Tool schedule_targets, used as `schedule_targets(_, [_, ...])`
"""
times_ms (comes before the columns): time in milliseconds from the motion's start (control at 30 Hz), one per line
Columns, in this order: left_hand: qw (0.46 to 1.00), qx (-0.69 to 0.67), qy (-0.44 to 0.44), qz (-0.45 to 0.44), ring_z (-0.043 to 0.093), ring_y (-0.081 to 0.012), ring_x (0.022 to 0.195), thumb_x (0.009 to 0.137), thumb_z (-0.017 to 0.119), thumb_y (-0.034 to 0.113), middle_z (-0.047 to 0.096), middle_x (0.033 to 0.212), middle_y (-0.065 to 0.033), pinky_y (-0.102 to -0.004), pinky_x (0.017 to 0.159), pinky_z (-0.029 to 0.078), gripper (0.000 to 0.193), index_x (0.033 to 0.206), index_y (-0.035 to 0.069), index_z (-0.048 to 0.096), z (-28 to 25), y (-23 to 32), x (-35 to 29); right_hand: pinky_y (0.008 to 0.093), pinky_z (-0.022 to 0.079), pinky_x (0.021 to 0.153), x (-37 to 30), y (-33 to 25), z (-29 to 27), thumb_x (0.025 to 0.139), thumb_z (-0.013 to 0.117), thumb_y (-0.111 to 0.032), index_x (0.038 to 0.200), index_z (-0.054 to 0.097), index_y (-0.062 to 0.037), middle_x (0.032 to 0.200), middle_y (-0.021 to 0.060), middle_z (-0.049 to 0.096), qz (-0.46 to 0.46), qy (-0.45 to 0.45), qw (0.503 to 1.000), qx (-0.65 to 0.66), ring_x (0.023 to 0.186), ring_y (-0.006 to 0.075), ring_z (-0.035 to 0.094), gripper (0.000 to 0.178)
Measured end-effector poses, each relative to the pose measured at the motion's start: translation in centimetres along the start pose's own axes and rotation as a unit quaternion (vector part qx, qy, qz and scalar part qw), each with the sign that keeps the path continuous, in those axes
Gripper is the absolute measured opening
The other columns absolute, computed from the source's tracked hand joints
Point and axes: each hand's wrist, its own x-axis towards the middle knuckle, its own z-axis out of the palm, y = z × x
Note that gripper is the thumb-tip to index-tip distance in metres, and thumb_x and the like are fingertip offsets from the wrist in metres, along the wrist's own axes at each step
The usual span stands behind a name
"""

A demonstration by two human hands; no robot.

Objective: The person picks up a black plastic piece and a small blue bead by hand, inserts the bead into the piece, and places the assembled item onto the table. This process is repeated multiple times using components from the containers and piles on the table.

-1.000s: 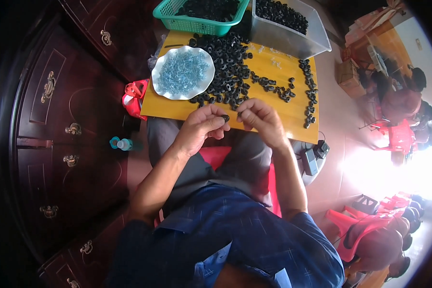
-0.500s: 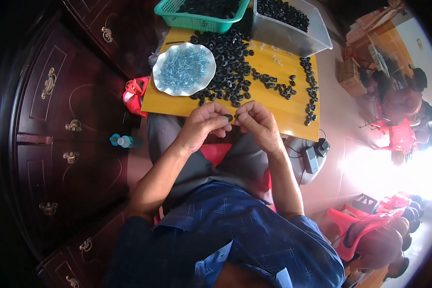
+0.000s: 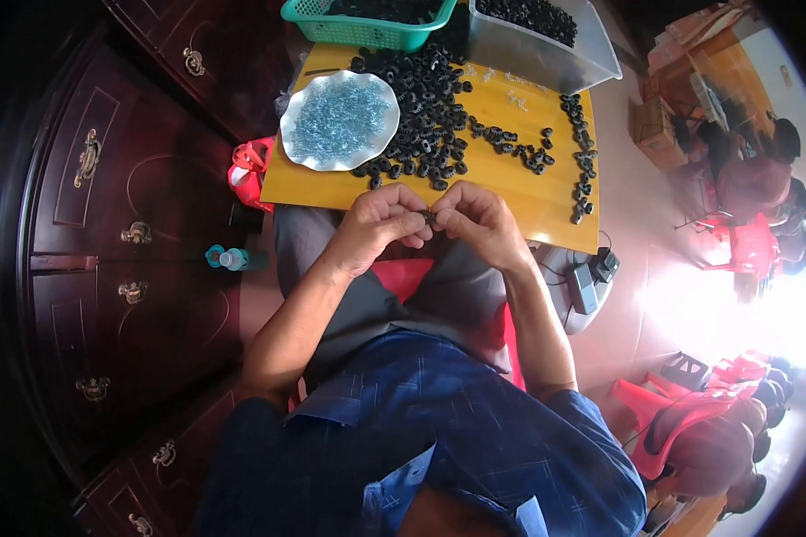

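Observation:
Just off the table's near edge, my left hand (image 3: 383, 224) and my right hand (image 3: 479, 224) meet over my lap. Both pinch a small dark part (image 3: 428, 217) between thumbs and fingertips, which cover most of it. Beyond them a heap of small black ring-like parts (image 3: 425, 107) spreads over the yellow table (image 3: 510, 201). To the left, a white scalloped plate (image 3: 294, 154) bears many tiny clear bluish pieces (image 3: 338, 118). Right of the heap lie a loose cluster of black parts (image 3: 535, 159) and a long row of them (image 3: 585, 161) by the table's right edge.
A green basket (image 3: 367, 34) and a clear plastic bin (image 3: 546, 61), both holding black parts, stand at the far edge. Dark wooden cabinets (image 3: 81, 215) line the left. A bottle (image 3: 233, 259) is on the floor. Black adapters (image 3: 582, 286) with cables sit at right, beside the table.
My hands have come together, closing the small gap between their fingertips at the dark part. The view has shifted slightly.

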Motion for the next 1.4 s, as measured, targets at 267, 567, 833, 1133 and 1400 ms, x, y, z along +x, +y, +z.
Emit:
schedule_targets(267, [0.996, 0.054, 0.039, 0.053, 0.067, -0.0118, 0.077, 0.092, 0.062, 0.000, 0.068, 0.085, -0.0074, -0.0243, 0.068, 0.055, 0.006, 0.098, -0.001, 0.060, -0.2, -1.7, 0.4, 0.0219, 0.046, 0.066, 0.2, -0.3, 1.6, 0.094, 0.066, -0.008, 0.095, 0.064, -0.0021, 0.080, -0.0026, 0.065, -0.024, 0.082, 0.973, -0.217, 0.072, 0.0048, 0.056, 0.006])
schedule_targets(567, [0.985, 0.135, 0.073, 0.078, 0.065, -0.0102, 0.071, 0.091, 0.062, -0.002, 0.066, 0.081, -0.0049, -0.0240, 0.061, 0.053, 0.005, 0.096, -0.002, 0.060, 0.1, -1.4, 0.6, 0.0221, 0.048, 0.068, 0.7, 2.8, 1.2, 0.096, 0.064, -0.008, 0.099, 0.063, -0.0007, 0.083, -0.0004, 0.066, -0.025, 0.081, 0.988, -0.126, 0.073, 0.0059, 0.058, 0.008])
schedule_targets(833, [0.934, 0.302, 0.086, 0.169, 0.068, -0.0083, 0.074, 0.094, 0.062, -0.001, 0.070, 0.084, -0.0044, -0.0230, 0.066, 0.053, 0.013, 0.106, -0.003, 0.064, 0.3, 0.0, -0.1, 0.0229, 0.051, 0.075, 0.7, 3.8, 1.7, 0.099, 0.063, -0.015, 0.106, 0.062, 0.0001, 0.090, 0.0025, 0.067, 0.024, 0.039, 0.998, 0.044, 0.080, 0.0091, 0.062, 0.017])
schedule_targets(1133, [0.967, 0.215, 0.061, 0.124, 0.066, -0.0080, 0.068, 0.091, 0.065, 0.003, 0.071, 0.080, -0.0053, -0.0259, 0.061, 0.054, 0.011, 0.100, -0.002, 0.067, -0.9, -0.5, 0.4, 0.0242, 0.054, 0.076, 0.3, 4.3, 2.4, 0.099, 0.062, -0.014, 0.108, 0.064, -0.0006, 0.090, 0.0047, 0.069, 0.046, 0.059, 0.988, 0.134, 0.080, 0.0115, 0.065, 0.016])
schedule_targets(1400, [0.921, 0.334, 0.091, 0.179, 0.066, -0.0127, 0.062, 0.088, 0.067, 0.004, 0.071, 0.074, -0.0079, -0.0286, 0.058, 0.052, 0.009, 0.095, 0.000, 0.069, -0.5, -0.3, 0.2, 0.0236, 0.054, 0.073, 0.5, 5.5, 2.1, 0.100, 0.062, -0.013, 0.106, 0.065, -0.0001, 0.090, 0.0051, 0.069, 0.113, 0.051, 0.982, 0.141, 0.076, 0.0104, 0.063, 0.015])
